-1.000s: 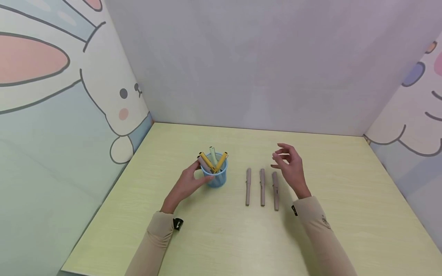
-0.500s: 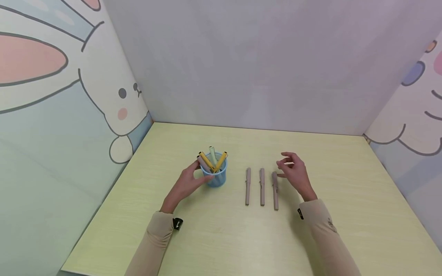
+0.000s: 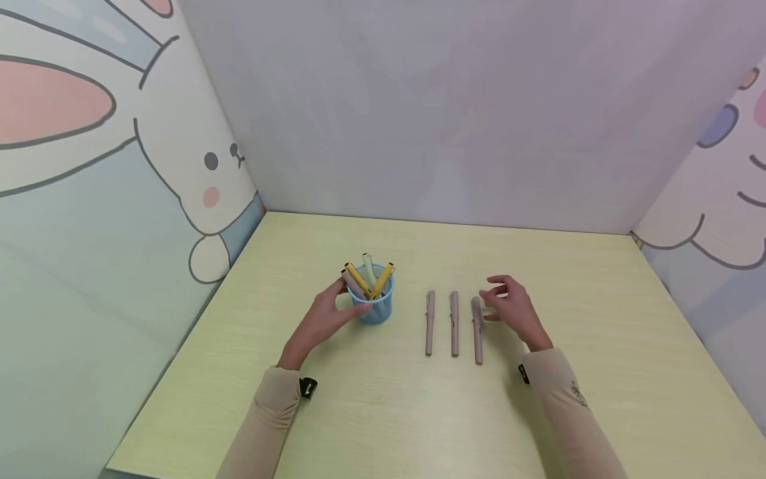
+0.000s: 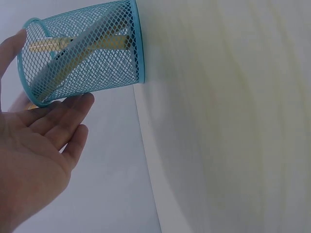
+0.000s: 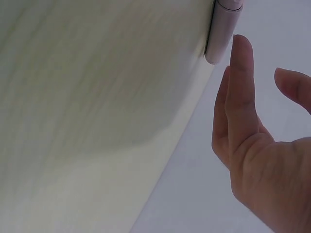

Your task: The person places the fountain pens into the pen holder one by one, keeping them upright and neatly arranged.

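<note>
A blue mesh pen cup (image 3: 374, 313) stands on the table with several pens in it: yellow pens (image 3: 383, 279), a pale green pen (image 3: 368, 266) and a mauve pen (image 3: 353, 282). My left hand (image 3: 323, 322) holds the cup by its rim, thumb on the near side and fingers around the left; the left wrist view shows the mesh cup (image 4: 90, 53) between them. Three mauve pens lie side by side to its right: left pen (image 3: 429, 326), middle pen (image 3: 455, 326), right pen (image 3: 477, 332). My right hand (image 3: 513, 311) hovers beside the right pen's upper end, its fingers apart and holding nothing.
The pale yellow table (image 3: 383, 426) is bounded by a plain back wall (image 3: 443, 120) and cartoon-printed side walls, with a rabbit on the left wall (image 3: 72, 286).
My right hand has moved down and slightly right, from above the right pen to beside its upper end. The left hand, cup and pens have stayed in place.
</note>
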Demonstrator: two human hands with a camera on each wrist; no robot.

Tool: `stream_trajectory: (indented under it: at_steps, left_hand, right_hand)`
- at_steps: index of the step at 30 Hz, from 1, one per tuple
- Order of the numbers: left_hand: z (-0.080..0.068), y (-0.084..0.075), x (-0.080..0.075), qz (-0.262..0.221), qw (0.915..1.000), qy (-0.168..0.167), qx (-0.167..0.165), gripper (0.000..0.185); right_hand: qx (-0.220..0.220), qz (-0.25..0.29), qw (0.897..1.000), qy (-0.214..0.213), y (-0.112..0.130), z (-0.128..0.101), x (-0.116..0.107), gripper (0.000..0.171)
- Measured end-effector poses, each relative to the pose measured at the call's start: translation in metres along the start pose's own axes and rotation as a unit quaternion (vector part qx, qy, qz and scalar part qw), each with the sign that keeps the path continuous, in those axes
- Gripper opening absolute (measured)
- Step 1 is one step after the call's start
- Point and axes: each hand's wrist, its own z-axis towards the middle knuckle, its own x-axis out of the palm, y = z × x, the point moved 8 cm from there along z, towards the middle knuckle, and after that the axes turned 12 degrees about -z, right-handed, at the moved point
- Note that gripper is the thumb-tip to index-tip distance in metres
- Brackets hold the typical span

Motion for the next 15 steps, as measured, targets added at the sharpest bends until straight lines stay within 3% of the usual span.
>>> stream_trajectory:
  at_steps: [15]
  left_hand:
    - [0.000, 0.001, 0.000, -0.001, 1.0000, 0.000, -0.002, 0.085]
  right_hand:
    - [0.059, -0.014, 0.996, 0.064, -0.011, -0.002, 0.014, 0.056]
